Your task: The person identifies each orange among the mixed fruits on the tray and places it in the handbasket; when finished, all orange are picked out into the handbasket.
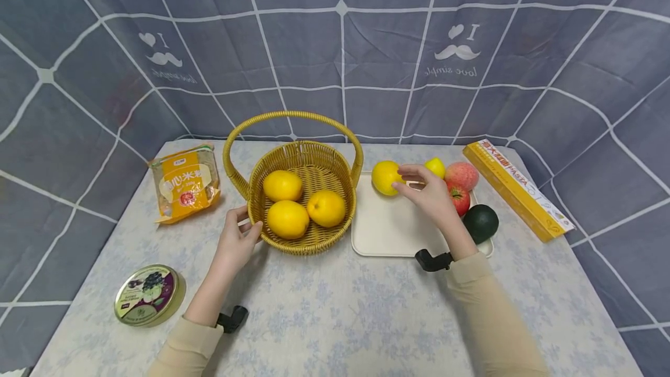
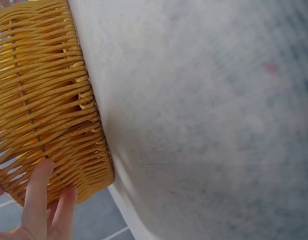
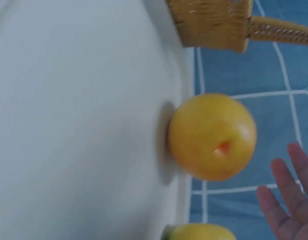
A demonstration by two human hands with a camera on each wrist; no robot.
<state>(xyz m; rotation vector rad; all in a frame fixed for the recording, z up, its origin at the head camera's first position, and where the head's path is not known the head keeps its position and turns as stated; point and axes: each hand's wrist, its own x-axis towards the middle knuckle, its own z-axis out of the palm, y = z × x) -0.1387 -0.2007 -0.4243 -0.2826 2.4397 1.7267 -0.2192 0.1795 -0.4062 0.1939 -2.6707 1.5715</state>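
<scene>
From my head, I see my left hand [image 1: 237, 238] against the outer wall of a round wicker basket [image 1: 300, 247], fingers parted and touching it without curling round anything. Its golden weave rises into a tall wrapped handle, and three smooth yellow fruits [image 1: 288, 219] lie inside. My right hand [image 1: 430, 195] is loosely spread and holds nothing, fingertips just beside a fourth yellow fruit [image 1: 385, 178] at the far left of a cream tray [image 1: 389, 228]. At the tray's right are a small lemon-yellow fruit [image 1: 435, 166], a fuzzy pink peach [image 1: 463, 176], a glossy red apple [image 1: 459, 200] and a dark green, rounded fruit [image 1: 481, 224].

Beyond them, a long orange-and-white carton [image 1: 518, 191] reads "PASTA" beside Chinese characters. At left, a crinkled orange plastic bag [image 1: 185, 185] carries white Chinese characters; a round metal tin [image 1: 147, 295] pictures dark grapes on purple, its lettering too small to read. The grey-blue gridded curtain [image 1: 298, 57] says "love simple", mirrored, under moustaches.

From my left wrist, two nearly straight fingers [image 2: 37, 195] rest on the coarse, ropelike strands.

From my right wrist, the fourth fruit sits on the tray, rounded and dimpled, while my fingers fan out apart from it.
</scene>
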